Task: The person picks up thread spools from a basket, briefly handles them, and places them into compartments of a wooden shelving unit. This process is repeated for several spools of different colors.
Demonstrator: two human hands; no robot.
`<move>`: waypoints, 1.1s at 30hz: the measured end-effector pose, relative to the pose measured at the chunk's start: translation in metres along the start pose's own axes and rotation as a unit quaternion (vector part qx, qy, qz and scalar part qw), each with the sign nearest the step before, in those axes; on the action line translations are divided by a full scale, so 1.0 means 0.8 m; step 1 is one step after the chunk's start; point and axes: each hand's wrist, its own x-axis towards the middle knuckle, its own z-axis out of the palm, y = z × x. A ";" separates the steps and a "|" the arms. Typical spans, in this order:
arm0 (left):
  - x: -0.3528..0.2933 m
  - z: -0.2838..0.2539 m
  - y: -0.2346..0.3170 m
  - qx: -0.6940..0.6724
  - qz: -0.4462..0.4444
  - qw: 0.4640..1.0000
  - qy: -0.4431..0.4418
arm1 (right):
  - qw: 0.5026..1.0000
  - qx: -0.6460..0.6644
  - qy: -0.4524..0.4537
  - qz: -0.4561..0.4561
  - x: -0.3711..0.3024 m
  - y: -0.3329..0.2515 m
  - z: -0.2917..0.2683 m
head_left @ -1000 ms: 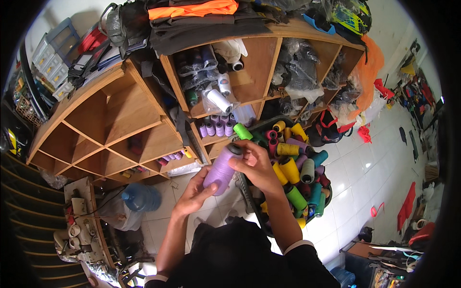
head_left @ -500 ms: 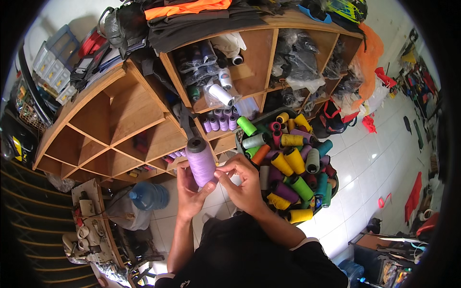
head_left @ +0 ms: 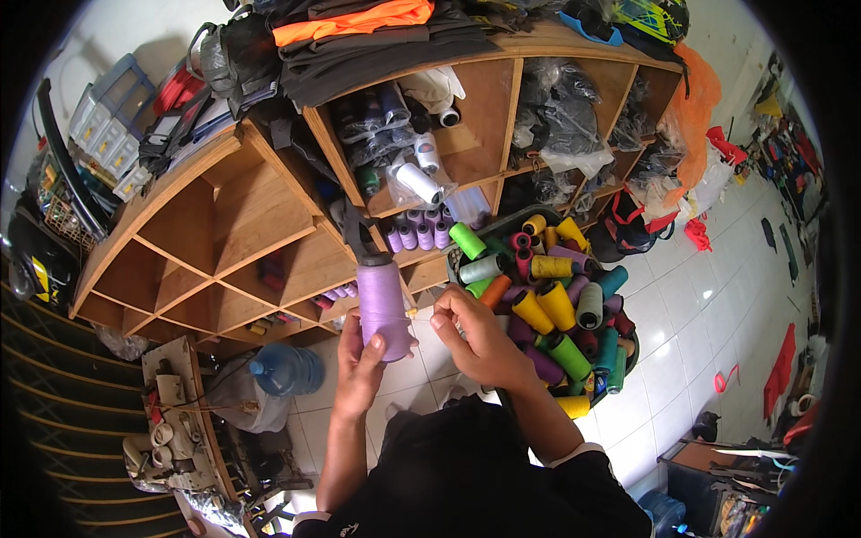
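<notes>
A large lilac cone of thread (head_left: 382,296) stands upright in my left hand (head_left: 359,381), with the thumb across its front and the fingers wrapped behind. Just right of the cone, apart from it, is my right hand (head_left: 489,350). Its fingers are curled and the thumb is drawn in toward them; whatever lies in this pinch is too fine to make out. Beyond the right hand, a dark bin (head_left: 456,266) is heaped with thread cones, among them a yellow cone (head_left: 557,305) and a bright green cone (head_left: 569,357).
Ahead stands a wooden cubby shelf (head_left: 269,215). Smaller lilac spools (head_left: 424,237) and white thread cones (head_left: 418,182) sit in its compartments. At the left are a blue water jug (head_left: 287,369) and a sewing machine (head_left: 170,430). Red cloth scraps (head_left: 780,372) lie on the tiled floor at the right.
My right hand has moved away from the cone to the right, its fingers curling in. The left hand still holds the cone, which sits slightly lower and farther right in view.
</notes>
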 end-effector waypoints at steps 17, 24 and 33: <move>0.007 -0.005 0.003 0.124 0.017 0.992 0.025 | 0.995 0.092 0.024 -0.001 0.015 -0.003 0.028; 0.014 0.000 -0.004 0.056 0.005 0.997 0.060 | 0.995 0.098 0.019 0.016 0.021 -0.024 0.013; 0.014 0.020 0.008 -0.053 -0.034 0.998 0.017 | 0.936 0.329 -0.031 0.123 0.017 -0.008 0.024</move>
